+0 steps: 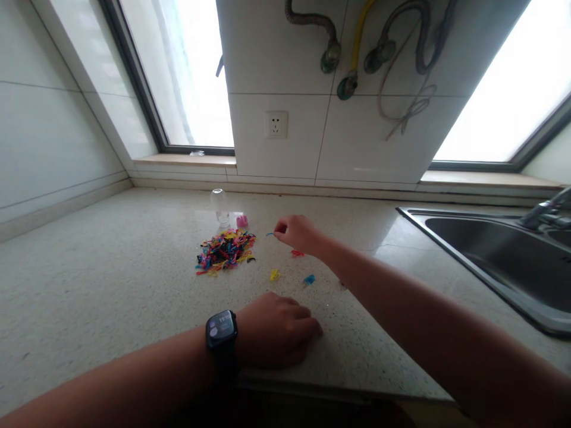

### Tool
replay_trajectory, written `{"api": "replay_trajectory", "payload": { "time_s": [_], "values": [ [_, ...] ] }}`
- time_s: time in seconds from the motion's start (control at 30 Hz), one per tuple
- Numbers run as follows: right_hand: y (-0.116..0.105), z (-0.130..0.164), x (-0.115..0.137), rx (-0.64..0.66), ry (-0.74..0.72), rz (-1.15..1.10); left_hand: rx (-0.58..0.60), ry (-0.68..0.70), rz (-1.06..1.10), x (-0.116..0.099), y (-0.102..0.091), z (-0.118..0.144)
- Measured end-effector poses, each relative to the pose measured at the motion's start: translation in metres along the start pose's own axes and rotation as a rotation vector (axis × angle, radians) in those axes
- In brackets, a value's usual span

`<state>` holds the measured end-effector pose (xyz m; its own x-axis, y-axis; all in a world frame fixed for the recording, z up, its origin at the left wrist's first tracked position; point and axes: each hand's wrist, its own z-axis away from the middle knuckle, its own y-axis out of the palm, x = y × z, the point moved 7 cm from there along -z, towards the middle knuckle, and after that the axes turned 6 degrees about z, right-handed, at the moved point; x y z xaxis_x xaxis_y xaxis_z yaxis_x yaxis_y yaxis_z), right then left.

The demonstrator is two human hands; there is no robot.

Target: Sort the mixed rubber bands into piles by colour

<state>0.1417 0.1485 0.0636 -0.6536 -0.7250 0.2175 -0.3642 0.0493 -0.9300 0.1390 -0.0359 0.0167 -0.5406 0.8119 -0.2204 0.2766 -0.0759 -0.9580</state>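
Note:
Between the thumb and fingertips of my right hand (294, 233), a thin blue rubber band (269, 234) is pinched above the counter. To its left lies a heap of small multicoloured rubber bands (226, 249). Separate small clusters sit nearby: yellow bands (275, 274), blue bands (309, 279) and red bands (297, 253), the last partly behind my right hand. My left hand (279, 330), with a black watch (222, 329) on the wrist, rests palm down near the counter's front edge. Its fingers are curled in, and nothing shows in them.
A clear jar (220, 208) stands behind the heap, with a pink object (241, 221) beside it. The speckled counter (147, 267) runs to a steel sink (486, 249) with a tap (546, 211) on the right. Hoses and a socket (276, 125) are on the wall.

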Motion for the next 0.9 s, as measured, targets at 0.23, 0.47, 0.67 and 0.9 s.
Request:
{"api": "replay_trajectory", "payload": {
  "time_s": [0.23,0.47,0.67,0.9],
  "values": [
    [-0.038,0.071,-0.030,0.130,-0.070,-0.114,-0.014,-0.001,-0.004,0.000,0.002,0.000],
    [-0.031,0.120,-0.028,0.138,-0.174,-0.066,0.017,-0.012,0.002,-0.002,0.002,0.000],
    [-0.030,0.122,-0.021,0.143,-0.172,-0.048,0.022,-0.030,0.015,-0.001,0.002,-0.001],
    [-0.029,0.124,-0.027,0.143,-0.124,0.019,0.024,-0.029,0.039,-0.001,0.003,-0.002]
  ]
}}
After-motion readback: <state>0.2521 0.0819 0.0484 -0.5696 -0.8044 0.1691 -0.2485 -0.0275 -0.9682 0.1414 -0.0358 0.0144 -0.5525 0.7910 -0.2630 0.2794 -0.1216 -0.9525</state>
